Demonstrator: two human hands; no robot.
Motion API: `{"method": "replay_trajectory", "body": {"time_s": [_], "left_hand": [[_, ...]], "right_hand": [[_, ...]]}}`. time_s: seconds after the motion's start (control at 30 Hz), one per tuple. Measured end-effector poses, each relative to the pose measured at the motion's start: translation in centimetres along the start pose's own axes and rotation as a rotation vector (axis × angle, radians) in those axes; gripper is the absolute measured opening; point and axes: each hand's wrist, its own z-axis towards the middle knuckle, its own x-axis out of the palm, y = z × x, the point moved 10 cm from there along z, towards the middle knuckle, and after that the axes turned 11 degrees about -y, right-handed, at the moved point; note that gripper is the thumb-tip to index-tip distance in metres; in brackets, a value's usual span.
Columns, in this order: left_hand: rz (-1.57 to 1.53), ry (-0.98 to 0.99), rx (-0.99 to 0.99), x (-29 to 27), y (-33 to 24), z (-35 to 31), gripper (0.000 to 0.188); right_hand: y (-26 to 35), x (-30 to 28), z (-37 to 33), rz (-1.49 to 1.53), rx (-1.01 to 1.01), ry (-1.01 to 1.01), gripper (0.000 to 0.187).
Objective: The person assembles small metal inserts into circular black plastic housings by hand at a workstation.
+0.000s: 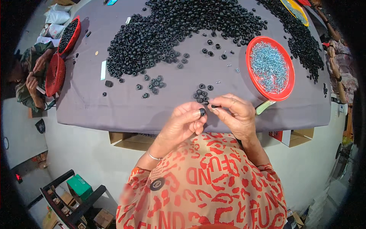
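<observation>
Near the table's front edge, my left hand (182, 121) pinches a small round black part with a hole (202, 112) between thumb and fingers. Just to its right, my right hand (237, 113) is closed at the fingertips on a small dark piece (214, 106), too small to identify. The two pieces are close together but apart. Right beyond my fingers lies a little cluster of black hollow parts (199, 94). A large heap of the same parts (152, 47) spreads over the far side of the table. Beside my right hand stands a red bowl of tiny shiny pieces, perhaps springs (286, 86).
A light green handle (264, 107) pokes out under the red bowl. Black small parts (305, 49) cover the far right, near a yellow tray (302, 17). At left, a person's hands (33, 80) work beside red baskets (56, 76). Open cardboard boxes (133, 142) sit below the table edge.
</observation>
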Motion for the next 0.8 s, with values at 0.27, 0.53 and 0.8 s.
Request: {"method": "replay_trajectory", "body": {"time_s": [0.27,0.53,0.8], "left_hand": [[-0.011,-0.047,0.003,-0.3,0.2,-0.1,0.012],[-0.101,-0.041,-0.010,-0.6,0.4,-0.3,0.016],[-0.115,0.004,0.026,0.1,0.5,-0.7,0.019]], "right_hand": [[1.0,-0.9,-0.1,-0.207,-0.098,-0.133,0.021],[1.2,0.1,-1.0,0.175,-0.050,-0.028,0.025],[4.3,0.1,-1.1,-0.039,-0.412,-0.127,0.025]]}}
